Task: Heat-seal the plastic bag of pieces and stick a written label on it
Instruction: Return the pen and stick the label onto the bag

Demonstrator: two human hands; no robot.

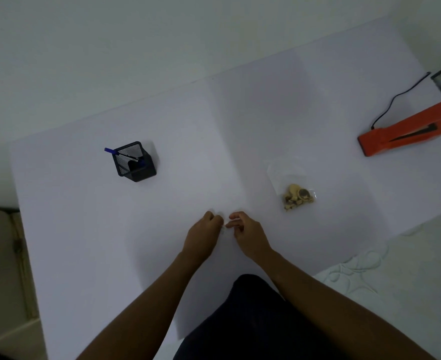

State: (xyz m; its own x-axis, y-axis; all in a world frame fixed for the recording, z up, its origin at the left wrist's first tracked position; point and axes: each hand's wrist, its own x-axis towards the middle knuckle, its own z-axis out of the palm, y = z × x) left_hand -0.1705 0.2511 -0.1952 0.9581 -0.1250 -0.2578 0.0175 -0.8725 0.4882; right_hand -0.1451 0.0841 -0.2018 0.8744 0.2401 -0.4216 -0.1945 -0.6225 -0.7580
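A clear plastic bag [293, 184] with tan pieces lies flat on the white table [84, 229], right of centre. An orange heat sealer [406, 133] sits at the far right with its arm raised. My left hand [204, 233] and my right hand [248, 232] meet near the table's front middle, fingers curled, pinching a small white label [224, 226] between them. The label is barely distinguishable against the white surface.
A black mesh pen holder [135, 162] with a blue pen [111, 151] stands at the left. The sealer's black cord [396, 98] runs back toward a dark object at the right edge. A patterned white cloth [385, 268] lies right of the table.
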